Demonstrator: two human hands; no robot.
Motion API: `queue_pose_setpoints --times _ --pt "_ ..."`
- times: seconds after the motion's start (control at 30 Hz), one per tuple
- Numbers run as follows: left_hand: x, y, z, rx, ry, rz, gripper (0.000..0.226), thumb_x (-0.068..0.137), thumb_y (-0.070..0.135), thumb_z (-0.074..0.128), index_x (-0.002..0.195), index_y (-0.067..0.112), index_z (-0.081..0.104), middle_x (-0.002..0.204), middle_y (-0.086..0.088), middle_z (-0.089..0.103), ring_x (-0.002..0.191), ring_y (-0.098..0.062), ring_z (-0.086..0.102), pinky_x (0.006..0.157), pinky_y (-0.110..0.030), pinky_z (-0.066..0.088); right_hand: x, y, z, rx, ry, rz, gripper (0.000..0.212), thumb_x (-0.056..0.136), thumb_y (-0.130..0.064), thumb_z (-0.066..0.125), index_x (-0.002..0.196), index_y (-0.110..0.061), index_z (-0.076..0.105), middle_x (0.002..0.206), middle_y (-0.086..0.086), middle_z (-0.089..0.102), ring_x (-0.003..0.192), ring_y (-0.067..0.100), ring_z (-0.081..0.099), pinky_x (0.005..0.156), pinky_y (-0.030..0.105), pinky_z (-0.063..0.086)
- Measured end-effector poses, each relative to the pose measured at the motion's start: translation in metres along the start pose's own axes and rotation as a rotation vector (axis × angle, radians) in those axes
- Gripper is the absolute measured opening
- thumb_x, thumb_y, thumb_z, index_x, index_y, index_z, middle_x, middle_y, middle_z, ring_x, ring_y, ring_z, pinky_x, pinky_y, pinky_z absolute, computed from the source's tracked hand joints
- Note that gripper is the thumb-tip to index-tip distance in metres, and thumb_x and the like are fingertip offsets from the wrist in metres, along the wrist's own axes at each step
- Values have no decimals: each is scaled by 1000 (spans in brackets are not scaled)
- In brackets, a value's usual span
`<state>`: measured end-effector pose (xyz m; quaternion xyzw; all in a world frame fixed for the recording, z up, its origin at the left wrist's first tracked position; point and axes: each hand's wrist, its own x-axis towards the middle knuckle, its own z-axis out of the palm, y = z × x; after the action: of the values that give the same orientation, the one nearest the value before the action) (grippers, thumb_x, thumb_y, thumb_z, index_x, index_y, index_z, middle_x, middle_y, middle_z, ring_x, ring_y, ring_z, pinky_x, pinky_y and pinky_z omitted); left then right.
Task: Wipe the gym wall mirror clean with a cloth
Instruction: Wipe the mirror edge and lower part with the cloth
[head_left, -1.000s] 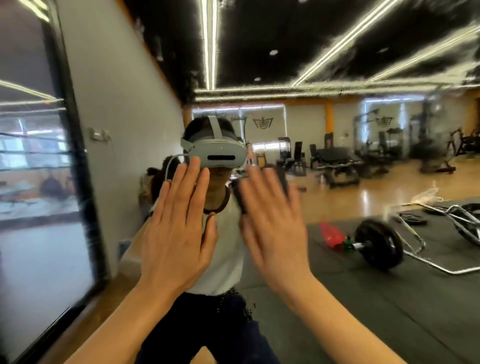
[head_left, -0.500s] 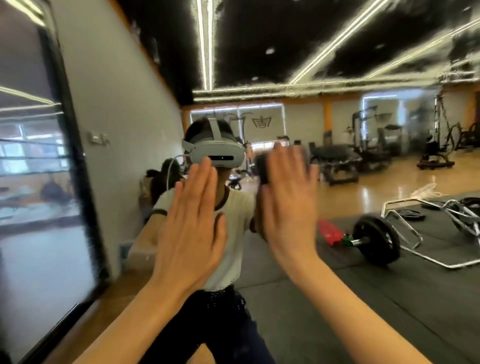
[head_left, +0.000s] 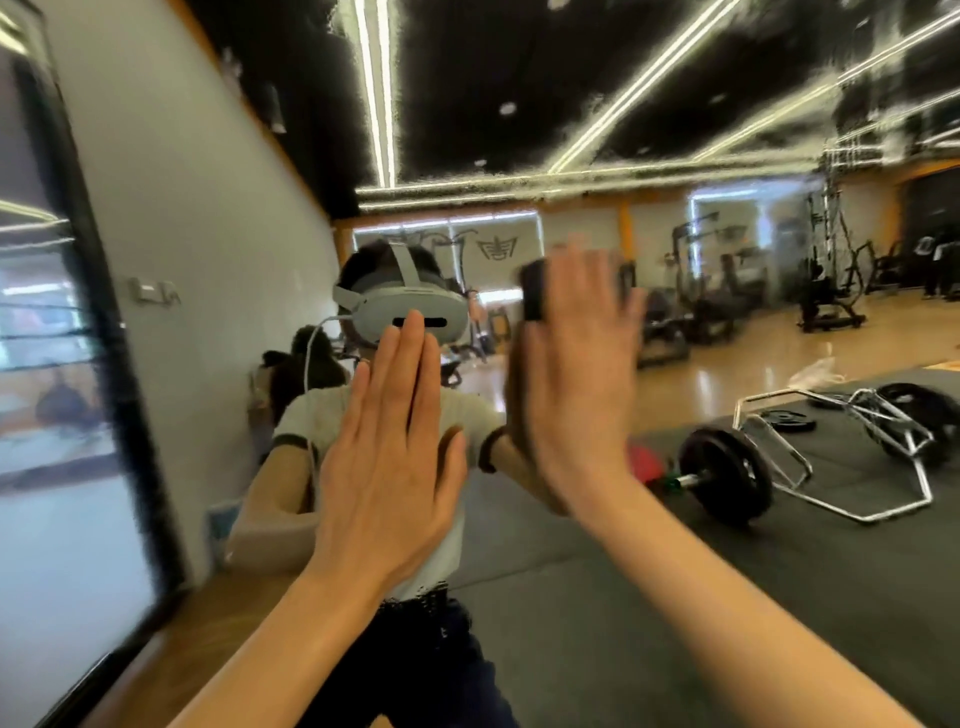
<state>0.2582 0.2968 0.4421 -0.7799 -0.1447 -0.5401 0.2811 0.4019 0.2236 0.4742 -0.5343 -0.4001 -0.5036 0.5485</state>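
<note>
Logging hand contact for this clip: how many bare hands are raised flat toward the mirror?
2. The left hand is flat near centre, over the reflected white shirt; the right hand is higher and further right, motion-blurred. No cloth is visible.

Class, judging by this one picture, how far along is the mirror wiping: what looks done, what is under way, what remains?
Done: hard to tell; no clearly wiped patch shows on the mirror. Under way: the right hand is raised flat at the glass with a dark cloth showing past its fingers, seemingly pressed there. The left hand is flat and holds nothing. Left: the upper mirror looks smeary, so most wiping seems to remain.
</note>
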Motion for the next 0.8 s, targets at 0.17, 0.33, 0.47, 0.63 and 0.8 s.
queue_pose_setpoints --times 0.17,0.33,0.47,0.63,0.8 --pt "0 0 1 15 -9 -16 71 102 33 39 159 -2 14 167 -19 9 157 -23 -1 127 -35 -5 20 -1 8 20 -84 -438 44 104 -14 49 147 -3 47 154 15 43 146 30 35 124 44 12" --pt "1 -1 1 64 1 2 73 101 32 41 159 -3 14 168 -18 7 157 -25 1 127 -35 -4 42 101 -30 -27 -8 1 50 109 -22 32 156 -8 28 164 11 26 153 26 17 125 31 -5" --pt "1 -1 1 71 0 6 73 101 33 41 159 -2 14 168 -17 5 157 -24 -2 127 -35 -5 37 101 -29 -23 158 303 49 110 -23 29 156 -6 28 164 12 26 154 27 16 126 48 0" --pt "2 2 -1 52 -17 -12 72 102 33 40 159 -3 12 167 -20 8 156 -26 1 127 -36 -3 -24 6 1 41 -59 -213 47 105 -12 43 151 -2 38 158 17 36 150 29 23 126 41 2" --pt "1 1 -3 41 -36 -17 74 101 32 43 160 -1 11 169 -17 5 157 -26 1 127 -35 -3 -17 73 -27 -54 -123 -254 51 103 -11 44 153 -5 33 159 13 34 151 23 20 127 39 3"
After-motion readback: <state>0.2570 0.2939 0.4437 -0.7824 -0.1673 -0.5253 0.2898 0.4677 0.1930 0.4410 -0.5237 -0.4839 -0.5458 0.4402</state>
